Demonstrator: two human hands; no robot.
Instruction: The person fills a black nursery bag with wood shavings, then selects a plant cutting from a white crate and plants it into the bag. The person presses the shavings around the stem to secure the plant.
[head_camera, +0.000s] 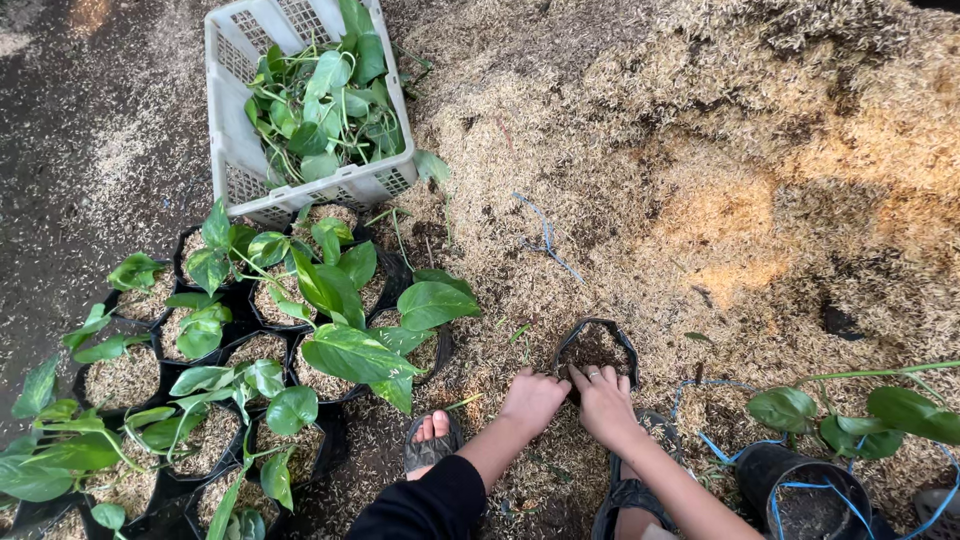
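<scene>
Black plastic, soft-sided: the small pot (594, 351) sits on the husk heap just ahead of my hands. My left hand (533, 398) rests curled into a loose fist at its near rim, gripping nothing I can make out; my right hand (604, 403), with a ring, reaches fingers over the rim into the dark soil. Left of my hands stand potted green cuttings (300, 330), with a white crate (300, 105) of leaves beyond.

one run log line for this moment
left hand: on husk beside black grow bag | right hand: on bag rim, fingers inside | bag: upright, part filled | nearby: potted cuttings, crate
</scene>
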